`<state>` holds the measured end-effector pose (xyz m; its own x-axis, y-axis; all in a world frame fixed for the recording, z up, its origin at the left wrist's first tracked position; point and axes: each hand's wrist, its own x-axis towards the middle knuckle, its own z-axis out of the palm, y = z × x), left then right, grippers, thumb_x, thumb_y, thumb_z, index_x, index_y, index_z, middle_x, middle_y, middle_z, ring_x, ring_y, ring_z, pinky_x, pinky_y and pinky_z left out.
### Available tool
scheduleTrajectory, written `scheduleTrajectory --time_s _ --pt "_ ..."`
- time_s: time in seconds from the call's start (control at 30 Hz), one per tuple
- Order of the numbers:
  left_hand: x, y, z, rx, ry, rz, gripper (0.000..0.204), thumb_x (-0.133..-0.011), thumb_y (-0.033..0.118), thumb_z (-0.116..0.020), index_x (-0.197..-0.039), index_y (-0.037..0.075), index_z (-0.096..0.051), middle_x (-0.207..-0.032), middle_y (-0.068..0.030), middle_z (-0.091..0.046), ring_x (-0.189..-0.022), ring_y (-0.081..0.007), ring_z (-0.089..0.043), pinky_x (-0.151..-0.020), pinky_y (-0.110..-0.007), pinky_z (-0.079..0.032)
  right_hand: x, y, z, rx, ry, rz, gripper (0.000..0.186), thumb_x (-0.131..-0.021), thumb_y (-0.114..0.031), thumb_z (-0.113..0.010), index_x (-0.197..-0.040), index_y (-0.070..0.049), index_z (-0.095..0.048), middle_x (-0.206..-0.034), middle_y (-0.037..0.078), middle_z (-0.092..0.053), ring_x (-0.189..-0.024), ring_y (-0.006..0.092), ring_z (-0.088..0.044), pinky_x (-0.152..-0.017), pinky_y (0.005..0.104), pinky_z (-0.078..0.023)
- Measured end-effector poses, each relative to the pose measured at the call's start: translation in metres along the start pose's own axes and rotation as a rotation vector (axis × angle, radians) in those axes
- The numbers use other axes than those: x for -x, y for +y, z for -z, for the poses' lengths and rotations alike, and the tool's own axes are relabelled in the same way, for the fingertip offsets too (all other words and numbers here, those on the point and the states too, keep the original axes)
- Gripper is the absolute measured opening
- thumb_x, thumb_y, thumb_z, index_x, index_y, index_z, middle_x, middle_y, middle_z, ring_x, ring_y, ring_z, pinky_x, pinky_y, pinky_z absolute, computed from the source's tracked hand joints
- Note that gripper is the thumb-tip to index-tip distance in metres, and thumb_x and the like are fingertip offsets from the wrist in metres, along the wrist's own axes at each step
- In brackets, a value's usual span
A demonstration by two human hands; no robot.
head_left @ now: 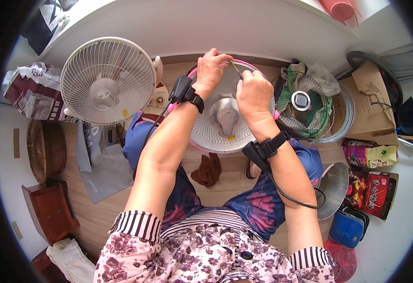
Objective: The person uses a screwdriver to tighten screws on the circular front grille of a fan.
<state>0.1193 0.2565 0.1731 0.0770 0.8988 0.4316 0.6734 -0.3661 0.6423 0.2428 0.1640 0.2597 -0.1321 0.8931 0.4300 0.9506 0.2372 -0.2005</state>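
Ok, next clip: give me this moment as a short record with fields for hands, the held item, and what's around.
left hand: left hand grips the far rim of the pink-rimmed fan grille
right hand: right hand closed on a thin tool at that rim
grille position: resting on the person's lap, hub facing up
left side: white fan lying on the floor
right side: green fan with wire guard
floor: brown cloth between the knees

Pale wood-plank floor [112, 207], white wall [225, 23] with dark skirting, small reddish-brown wooden cabinet [50, 210], perhaps daylight.
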Motion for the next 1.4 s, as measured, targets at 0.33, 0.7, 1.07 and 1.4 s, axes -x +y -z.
scheduleTrajectory --time_s 0.33,0.7,1.07,1.4 --pt "0.003 -0.006 -0.001 -0.027 0.027 -0.127 0.034 -0.067 0.004 -0.07 -0.091 0.028 -0.073 -0.086 -0.0001 -0.058 -0.084 -0.0199 -0.059 -0.069 -0.037 -0.045 -0.008 0.002 -0.001 -0.25 -0.057 -0.227 0.014 -0.077 -0.01 -0.062 -0.085 0.0 -0.058 -0.077 0.018 -0.059 -0.071 0.0353 -0.062 -0.066 0.0418 -0.051" --pt "0.002 -0.006 0.004 0.042 -0.027 -0.105 0.034 -0.068 0.0 -0.068 -0.094 0.021 -0.066 -0.093 0.0001 -0.058 -0.093 -0.0217 -0.058 -0.075 -0.038 -0.043 -0.006 -0.002 0.005 -0.032 -0.065 -0.125 0.014 -0.077 -0.01 -0.061 -0.084 0.001 -0.057 -0.082 0.02 -0.059 -0.073 0.0343 -0.063 -0.066 0.0404 -0.052" --pt "0.001 -0.001 0.006 0.075 -0.04 -0.018 0.04 -0.068 0.002 -0.069 -0.104 0.019 -0.059 -0.095 -0.0014 -0.059 -0.093 -0.0226 -0.058 -0.075 -0.039 -0.044 -0.008 -0.004 0.001 -0.084 -0.063 -0.209 0.017 -0.077 -0.015 -0.065 -0.084 0.0 -0.062 -0.074 0.018 -0.065 -0.071 0.0336 -0.064 -0.068 0.041 -0.052" --pt "0.0 0.001 0.0 0.012 0.051 -0.05 0.03 -0.069 0.003 -0.071 -0.096 0.013 -0.062 -0.088 -0.0074 -0.061 -0.082 -0.0265 -0.063 -0.071 -0.037 -0.052 -0.002 0.003 0.0 -0.154 -0.091 -0.124 0.019 -0.077 -0.01 -0.063 -0.088 0.002 -0.054 -0.08 0.02 -0.062 -0.075 0.0356 -0.063 -0.069 0.0428 -0.051"
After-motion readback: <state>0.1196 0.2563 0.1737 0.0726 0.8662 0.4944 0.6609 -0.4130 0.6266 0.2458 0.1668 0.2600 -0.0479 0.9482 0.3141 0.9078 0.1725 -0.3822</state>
